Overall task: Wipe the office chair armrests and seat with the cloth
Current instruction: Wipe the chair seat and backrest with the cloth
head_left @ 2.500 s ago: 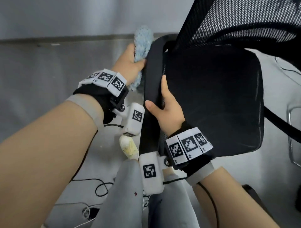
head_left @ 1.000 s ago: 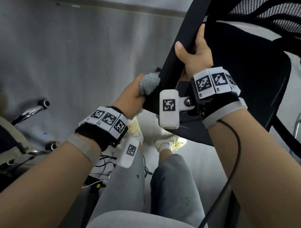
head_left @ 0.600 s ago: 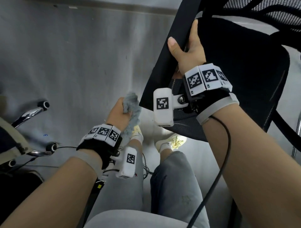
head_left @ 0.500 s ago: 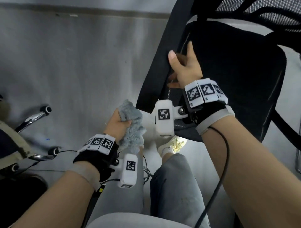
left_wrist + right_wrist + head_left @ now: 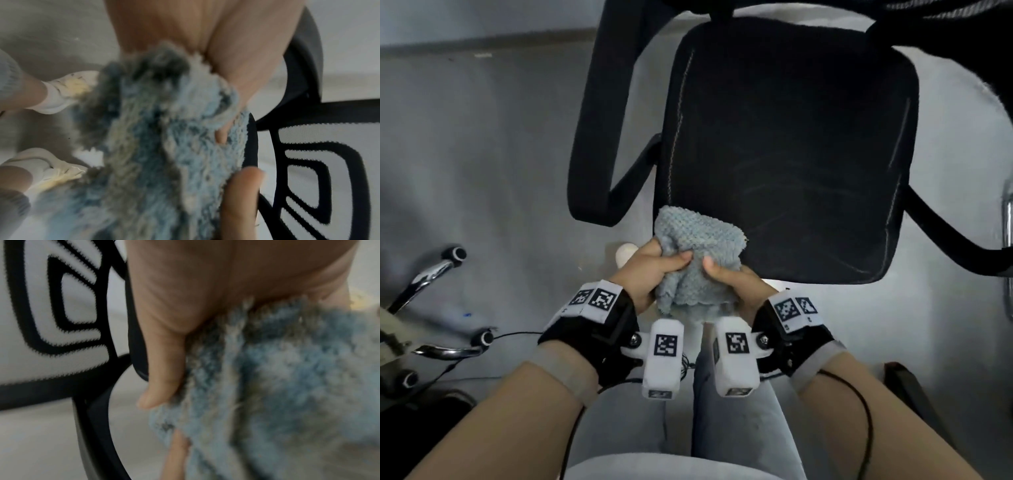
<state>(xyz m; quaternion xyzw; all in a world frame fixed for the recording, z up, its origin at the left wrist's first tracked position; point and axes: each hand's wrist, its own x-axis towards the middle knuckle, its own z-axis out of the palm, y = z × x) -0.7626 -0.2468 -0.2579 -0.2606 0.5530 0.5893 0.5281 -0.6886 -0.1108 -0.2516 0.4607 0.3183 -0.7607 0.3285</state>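
A fluffy light-blue cloth (image 5: 697, 255) is held bunched between both hands just in front of the black seat (image 5: 791, 137) of the office chair. My left hand (image 5: 654, 270) grips its left side and my right hand (image 5: 726, 279) pinches its right side, thumbs on top. The cloth's upper edge overlaps the seat's near left corner. The left armrest (image 5: 599, 113) stands free to the upper left. The right armrest (image 5: 955, 240) shows partly at the right edge. The cloth (image 5: 156, 146) fills the left wrist view, and the same cloth (image 5: 277, 386) fills the right wrist view.
The mesh backrest (image 5: 945, 10) lies along the top right. Another chair's chrome base with castors (image 5: 452, 253) sits on the grey floor at the left, with cables (image 5: 517, 334) near it. My grey-trousered legs (image 5: 688, 428) and pale shoes (image 5: 68, 91) are below the hands.
My right hand let go of the left armrest and came down to take the cloth together with the left hand. The view swung so the seat now faces me.
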